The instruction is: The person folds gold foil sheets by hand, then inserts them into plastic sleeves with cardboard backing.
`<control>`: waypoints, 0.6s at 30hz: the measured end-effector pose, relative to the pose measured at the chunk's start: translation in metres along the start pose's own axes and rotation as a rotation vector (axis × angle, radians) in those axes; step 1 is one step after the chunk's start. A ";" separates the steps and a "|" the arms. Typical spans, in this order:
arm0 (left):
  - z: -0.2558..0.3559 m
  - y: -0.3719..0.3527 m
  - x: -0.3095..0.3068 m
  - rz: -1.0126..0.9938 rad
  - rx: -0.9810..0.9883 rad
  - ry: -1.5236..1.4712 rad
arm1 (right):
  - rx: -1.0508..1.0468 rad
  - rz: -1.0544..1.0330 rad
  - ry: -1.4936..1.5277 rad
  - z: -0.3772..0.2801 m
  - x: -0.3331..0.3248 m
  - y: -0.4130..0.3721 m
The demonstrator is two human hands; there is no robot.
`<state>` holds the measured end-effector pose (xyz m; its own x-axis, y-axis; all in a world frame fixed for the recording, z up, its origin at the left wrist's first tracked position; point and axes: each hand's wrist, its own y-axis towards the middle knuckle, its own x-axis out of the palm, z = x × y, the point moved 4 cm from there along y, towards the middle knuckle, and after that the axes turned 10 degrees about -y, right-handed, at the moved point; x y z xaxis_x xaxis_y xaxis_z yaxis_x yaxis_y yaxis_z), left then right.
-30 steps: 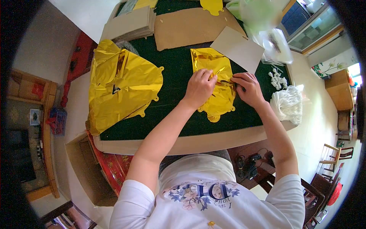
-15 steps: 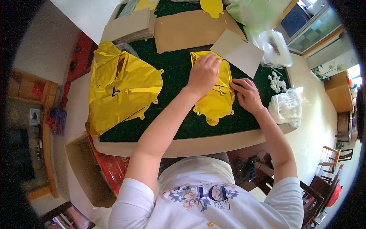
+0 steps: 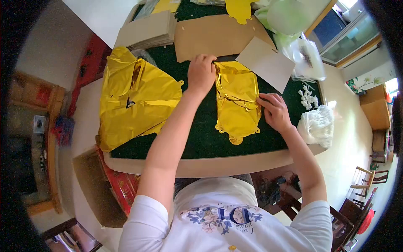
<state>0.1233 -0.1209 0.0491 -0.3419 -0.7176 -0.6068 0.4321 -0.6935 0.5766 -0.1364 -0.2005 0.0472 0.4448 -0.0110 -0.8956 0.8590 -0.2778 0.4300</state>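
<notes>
A folded gold foil sheet [image 3: 237, 105] with small tabs along its near edge lies on the green tabletop [image 3: 197, 138]. At its far left corner is my left hand [image 3: 202, 73], fingers pinched together on the foil's edge. My right hand [image 3: 275, 110] rests at the foil's right edge with bent fingers; whether they grip the edge is hard to tell. To the left lies a larger gold foil piece [image 3: 138, 101], spread out and creased, partly behind my left forearm.
Beyond the foil lie brown cardboard [image 3: 218, 35], a grey card [image 3: 266, 63] and a card stack [image 3: 145, 31]. Clear plastic bags [image 3: 305, 59], white small pieces [image 3: 308, 98] and a white plastic bundle [image 3: 317, 124] sit at the right. A yellow cutout [image 3: 240, 9] lies at the back.
My left hand has moved left from over the foil's upper part to its far left corner. The foil's upper part now looks flatter and its left edge shows. The whole view has shifted slightly.
</notes>
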 end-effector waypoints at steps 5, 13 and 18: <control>-0.017 0.005 0.000 -0.161 0.004 -0.080 | -0.042 -0.015 -0.011 0.000 -0.004 0.005; 0.074 -0.062 0.023 -0.433 0.489 -0.127 | -0.052 -0.027 0.008 0.000 -0.001 0.010; 0.085 -0.086 0.027 -0.439 0.487 -0.125 | -0.020 -0.022 0.039 0.004 -0.005 0.012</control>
<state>0.0056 -0.0866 0.0296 -0.5069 -0.3438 -0.7905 -0.1852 -0.8522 0.4894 -0.1295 -0.2076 0.0562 0.4345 0.0322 -0.9001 0.8736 -0.2583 0.4125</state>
